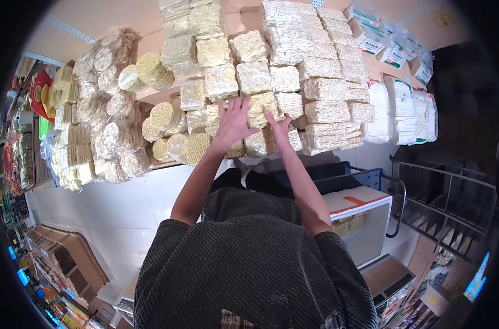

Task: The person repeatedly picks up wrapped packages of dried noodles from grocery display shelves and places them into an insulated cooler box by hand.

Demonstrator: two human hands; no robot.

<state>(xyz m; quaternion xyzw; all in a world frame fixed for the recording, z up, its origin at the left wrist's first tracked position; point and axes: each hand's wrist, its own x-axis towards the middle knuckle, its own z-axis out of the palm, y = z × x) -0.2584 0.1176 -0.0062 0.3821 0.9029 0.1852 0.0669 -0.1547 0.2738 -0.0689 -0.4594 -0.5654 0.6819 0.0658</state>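
Observation:
My left hand [235, 123] lies on the stacked dried noodle blocks with its fingers spread. Just right of it, a pale noodle block [258, 108] sits between my two hands. My right hand [279, 130] touches that block's right side, its fingers apart and pointing away from me. Neither hand is closed around a block. More square noodle blocks [254, 77] rise in stacks beyond my fingers, some in clear wrap. Round noodle cakes [164, 116] lie to the left of my left hand.
Bagged round noodle cakes [104, 104] fill the display's left side. White packs [397, 109] and green-and-white boxes [395, 55] stand at the right. Behind my right arm is a cart [403, 205] carrying a white box with red tape [364, 219]. Dark metal racks [452, 186] stand further right.

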